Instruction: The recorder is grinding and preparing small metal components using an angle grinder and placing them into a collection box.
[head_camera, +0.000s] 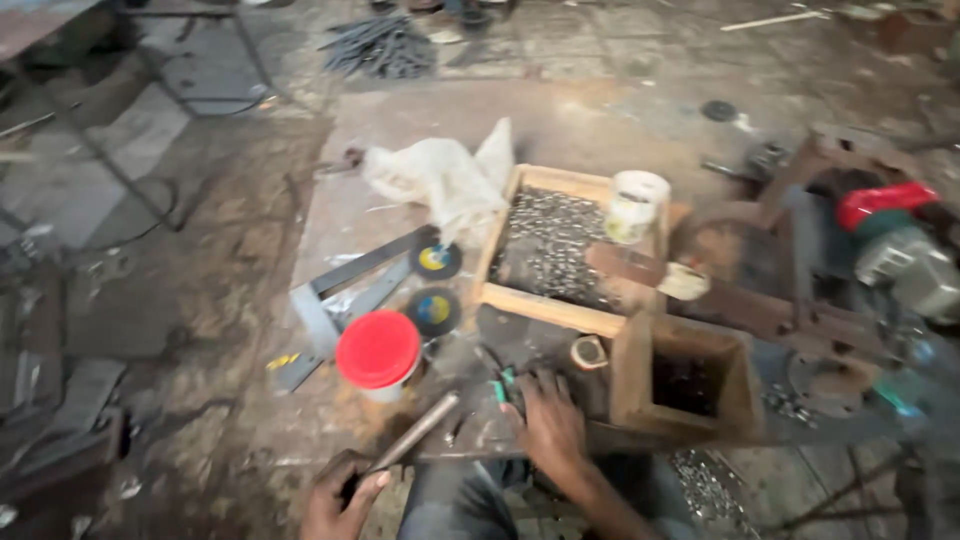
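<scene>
left hand (340, 497): 7 o'clock of frame, fingers wrapped tight around the near end of a metal rod (415, 432); rod slants up toward 1 o'clock, over the bench edge.
right hand (548, 418): 6 o'clock, palm down on the steel bench (560, 125), fingers spread, tips at a green-handled tool (501, 385); grip on it not clear, blurred.
done: wooden tray (560, 303) at centre holds a mass of small metal pieces; small wooden box (685, 385) at 4 o'clock looks partly filled, dark inside.
left: rod looks unworked, my read only.
nearby: red-lidded jar (379, 352) at 11 o'clock of right hand; two cutting discs (436, 285) beyond it; white cup (636, 205) on tray rim; crumpled plastic bag (440, 180); red-capped machine (885, 235) at 3 o'clock.
</scene>
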